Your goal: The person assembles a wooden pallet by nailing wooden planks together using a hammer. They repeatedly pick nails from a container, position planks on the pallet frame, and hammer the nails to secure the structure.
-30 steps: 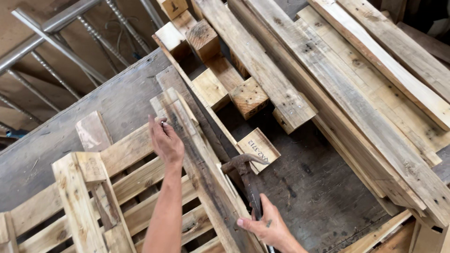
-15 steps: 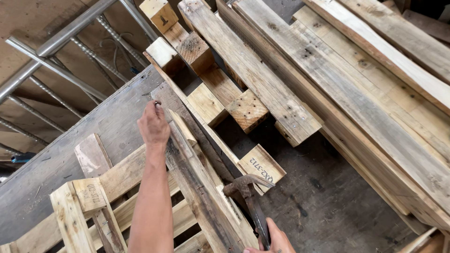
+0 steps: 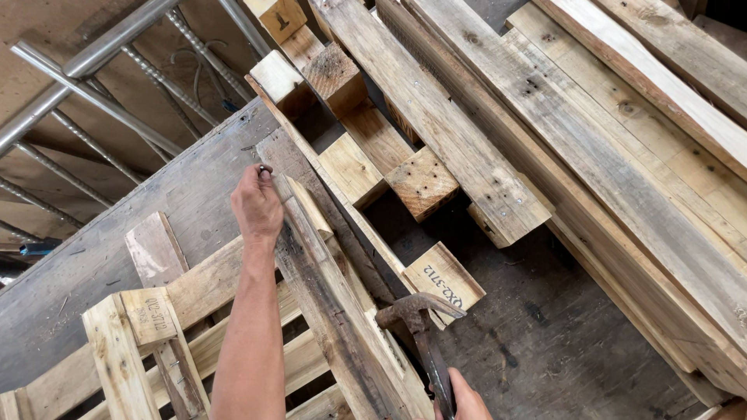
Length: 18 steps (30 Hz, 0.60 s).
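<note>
while the broken-down pallet lies much as it did a second ago, the left hand has travelled up along the dark weathered board that crosses it, and now sits at that board's far end. this looks like a move from one fixing point to the next. the left arm is stretched out straight, fingers pinched shut on something small and dark, probably a nail. the right hand has dropped low beside the board's near end, wrapped around the handle of a rusty claw hammer, head up.
</note>
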Motion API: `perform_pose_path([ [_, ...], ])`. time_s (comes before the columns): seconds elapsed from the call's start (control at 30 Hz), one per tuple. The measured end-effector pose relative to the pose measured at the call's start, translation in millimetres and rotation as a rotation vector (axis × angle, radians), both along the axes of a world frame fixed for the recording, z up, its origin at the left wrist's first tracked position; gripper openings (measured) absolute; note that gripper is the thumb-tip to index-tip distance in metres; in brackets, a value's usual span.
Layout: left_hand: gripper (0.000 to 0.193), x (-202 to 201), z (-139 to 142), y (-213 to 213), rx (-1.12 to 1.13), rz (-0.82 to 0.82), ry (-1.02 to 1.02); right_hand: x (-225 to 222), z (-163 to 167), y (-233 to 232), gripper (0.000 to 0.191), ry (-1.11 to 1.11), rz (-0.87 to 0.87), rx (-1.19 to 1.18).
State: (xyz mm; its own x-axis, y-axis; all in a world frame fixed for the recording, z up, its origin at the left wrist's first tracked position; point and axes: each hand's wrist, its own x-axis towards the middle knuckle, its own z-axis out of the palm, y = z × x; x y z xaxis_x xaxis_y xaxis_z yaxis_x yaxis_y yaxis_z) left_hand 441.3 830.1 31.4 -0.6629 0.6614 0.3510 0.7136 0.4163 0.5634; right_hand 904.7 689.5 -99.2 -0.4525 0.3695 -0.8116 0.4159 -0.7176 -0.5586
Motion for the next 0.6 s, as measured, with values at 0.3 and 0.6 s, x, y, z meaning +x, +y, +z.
perform_pose_path([
  [0.3, 0.021, -1, -14, -5, 0.341, -0.119, -0.283, -11, 65, 23, 0.077, -0.094, 0.138, 0.317],
  [0.6, 0.019, -2, -2, -7, 0.493, -0.156, -0.264, -44, 150, 108, 0.063, -0.025, 0.165, 0.592],
])
